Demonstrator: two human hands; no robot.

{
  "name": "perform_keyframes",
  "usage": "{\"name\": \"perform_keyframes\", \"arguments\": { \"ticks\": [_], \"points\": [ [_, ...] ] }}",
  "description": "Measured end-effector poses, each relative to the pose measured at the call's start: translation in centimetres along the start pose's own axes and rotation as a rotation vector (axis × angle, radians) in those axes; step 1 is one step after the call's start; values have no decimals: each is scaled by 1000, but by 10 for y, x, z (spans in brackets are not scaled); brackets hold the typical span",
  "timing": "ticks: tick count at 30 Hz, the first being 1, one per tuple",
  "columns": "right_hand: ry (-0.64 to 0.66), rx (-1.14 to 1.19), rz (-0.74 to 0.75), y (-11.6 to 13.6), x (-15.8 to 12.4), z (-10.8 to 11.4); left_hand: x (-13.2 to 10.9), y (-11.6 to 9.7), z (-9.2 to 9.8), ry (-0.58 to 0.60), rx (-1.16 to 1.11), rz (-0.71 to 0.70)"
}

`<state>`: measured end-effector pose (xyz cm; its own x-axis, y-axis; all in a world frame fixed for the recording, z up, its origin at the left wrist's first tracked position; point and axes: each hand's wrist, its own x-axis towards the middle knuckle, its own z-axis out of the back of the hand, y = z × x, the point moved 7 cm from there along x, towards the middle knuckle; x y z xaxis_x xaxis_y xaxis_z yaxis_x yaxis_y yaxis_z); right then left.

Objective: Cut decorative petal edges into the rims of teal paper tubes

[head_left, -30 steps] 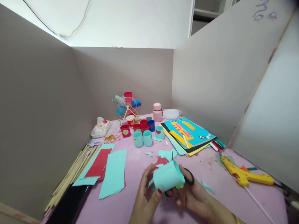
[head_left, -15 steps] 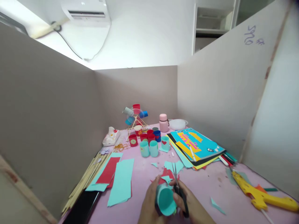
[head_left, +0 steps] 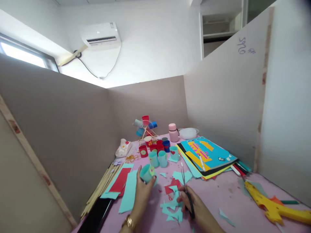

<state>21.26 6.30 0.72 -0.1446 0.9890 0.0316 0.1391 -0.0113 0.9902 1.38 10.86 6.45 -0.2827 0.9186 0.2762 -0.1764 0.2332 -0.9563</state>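
Note:
My left hand point(head_left: 143, 191), with a gold watch at the wrist, grips a light teal cup point(head_left: 145, 173) that bears a small green flower shape. The cup is tilted, in front of two standing teal cups point(head_left: 157, 159). On the right, my right hand point(head_left: 191, 202) is closed on black-handled scissors point(head_left: 189, 198), whose blades point away from me. Teal paper scraps point(head_left: 173, 205) and red scraps point(head_left: 171, 187) lie between the hands.
Teal and red strips point(head_left: 128, 191), wooden sticks point(head_left: 100, 184) and a black phone-like object point(head_left: 98, 213) lie left. Several cups, a small wheel model point(head_left: 145, 124) and a pink bottle point(head_left: 173, 132) stand behind. Coloured sheets point(head_left: 206, 153) and a yellow glue gun point(head_left: 267, 202) lie right.
My left hand has carried the teal cup forward and left, away from my right hand. More teal scraps now show on the table. The scissors stay in my right hand, and the camera view has shifted.

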Motion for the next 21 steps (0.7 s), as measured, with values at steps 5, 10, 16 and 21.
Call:
{"name": "perform_keyframes", "arguments": {
  "ticks": [5, 10, 16, 21],
  "points": [
    [90, -54, 6, 7, 3, -5, 18, -1, 4, -59, 103, -25],
    [110, -263, 106, 20, 0, -3, -34, 6, 7, -125, 172, -74],
    [-56, -692, 322, 36, -16, 6, -94, 0, -36, 98, 63, -99],
    [-88, -926, 455, 44, -20, 6, -91, -1, -56, 181, -49, -23]
  ]
}}
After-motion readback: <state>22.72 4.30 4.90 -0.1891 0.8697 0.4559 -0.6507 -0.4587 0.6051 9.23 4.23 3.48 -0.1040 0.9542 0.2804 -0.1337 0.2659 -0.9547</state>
